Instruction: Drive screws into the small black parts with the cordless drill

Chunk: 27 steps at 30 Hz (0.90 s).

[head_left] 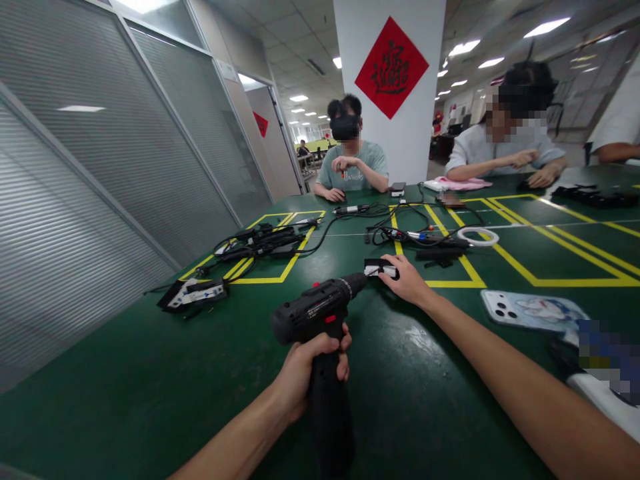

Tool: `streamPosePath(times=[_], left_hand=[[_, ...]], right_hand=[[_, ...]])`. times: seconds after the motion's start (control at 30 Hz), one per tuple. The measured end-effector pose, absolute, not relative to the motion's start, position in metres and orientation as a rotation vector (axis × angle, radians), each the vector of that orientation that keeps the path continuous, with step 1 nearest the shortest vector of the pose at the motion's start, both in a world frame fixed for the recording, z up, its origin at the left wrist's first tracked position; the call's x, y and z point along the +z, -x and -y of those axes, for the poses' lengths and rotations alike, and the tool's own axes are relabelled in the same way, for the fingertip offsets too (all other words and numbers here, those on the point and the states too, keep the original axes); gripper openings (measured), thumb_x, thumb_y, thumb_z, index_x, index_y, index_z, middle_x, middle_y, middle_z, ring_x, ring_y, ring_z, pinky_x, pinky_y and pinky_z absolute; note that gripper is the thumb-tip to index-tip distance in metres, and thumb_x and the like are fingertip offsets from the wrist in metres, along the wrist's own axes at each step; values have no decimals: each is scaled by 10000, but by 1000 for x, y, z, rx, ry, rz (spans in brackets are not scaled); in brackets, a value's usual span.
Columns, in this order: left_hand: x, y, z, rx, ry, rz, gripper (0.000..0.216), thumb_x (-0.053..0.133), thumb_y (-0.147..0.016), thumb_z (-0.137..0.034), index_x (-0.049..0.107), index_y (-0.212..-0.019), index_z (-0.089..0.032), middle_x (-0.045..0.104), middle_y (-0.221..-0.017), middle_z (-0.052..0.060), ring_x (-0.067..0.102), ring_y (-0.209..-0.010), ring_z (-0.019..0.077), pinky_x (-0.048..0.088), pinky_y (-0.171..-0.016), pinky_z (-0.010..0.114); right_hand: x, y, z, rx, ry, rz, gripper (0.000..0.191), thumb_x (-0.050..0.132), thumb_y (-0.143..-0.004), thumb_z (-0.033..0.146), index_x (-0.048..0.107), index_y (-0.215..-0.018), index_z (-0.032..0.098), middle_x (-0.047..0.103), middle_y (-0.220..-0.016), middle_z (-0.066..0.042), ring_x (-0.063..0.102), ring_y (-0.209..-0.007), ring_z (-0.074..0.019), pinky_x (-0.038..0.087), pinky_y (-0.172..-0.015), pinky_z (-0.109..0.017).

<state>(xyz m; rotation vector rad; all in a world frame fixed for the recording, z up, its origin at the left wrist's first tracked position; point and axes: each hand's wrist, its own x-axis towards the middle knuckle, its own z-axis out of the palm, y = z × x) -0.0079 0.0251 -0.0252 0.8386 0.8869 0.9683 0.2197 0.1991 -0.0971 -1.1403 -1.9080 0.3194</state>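
Note:
My left hand [305, 373] is wrapped round the grip of a black cordless drill [317, 308] with red buttons. The drill points forward and right, its chuck close to a small black-and-white part [381, 268] on the table. My right hand [404, 279] grips that part from its right side, fingers over its edge. The drill tip and the part's near left side meet in the view; whether they touch I cannot tell. What the part is exactly does not show.
A green table [150, 373] bears yellow tape outlines. Tangled black cables [265, 240] lie at left, near a black-and-white device [193, 295]. Ahead are more cables and a white ring [478, 237]; at right, a phone [533, 311]. Two people [357, 160] sit across the table.

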Motion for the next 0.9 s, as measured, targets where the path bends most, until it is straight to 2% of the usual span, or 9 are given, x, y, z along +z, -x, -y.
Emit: streamPosePath(times=[0.27, 0.47, 0.7, 0.9], left_hand=[[-23, 8, -24, 971, -810, -886, 196, 492, -730, -187, 545, -911, -132, 510, -765, 14, 488, -472, 89, 420, -561, 290], [-25, 9, -25, 971, -849, -880, 322, 468, -747, -195, 571, -1038, -107, 559, -816, 51, 487, -469, 93, 426, -559, 302], [-25, 10, -24, 971, -909, -849, 337, 443, -771, -168, 551, -1086, -112, 600, -996, 111, 482, -483, 85, 429, -560, 300], [-25, 10, -24, 975, -827, -847, 243, 485, -748, -170, 553, -977, -124, 564, -855, 49, 471, -469, 76, 434, -564, 292]], right_hand=[[-99, -220, -199, 299, 1131, 1905, 398, 560, -793, 322, 533, -1178, 227, 520, -1072, -77, 561, -976, -210, 426, -932, -363], [-99, -220, -200, 287, 1145, 1911, 410, 560, -791, 334, 529, -1183, 219, 519, -1076, -80, 557, -984, -215, 427, -934, -363], [-97, -220, -199, 284, 1138, 1911, 403, 561, -792, 337, 537, -1176, 215, 526, -1071, -82, 558, -983, -218, 424, -938, -367], [-98, -220, -199, 285, 1141, 1903, 409, 568, -787, 336, 538, -1177, 217, 529, -1072, -83, 561, -975, -221, 428, -932, -373]])
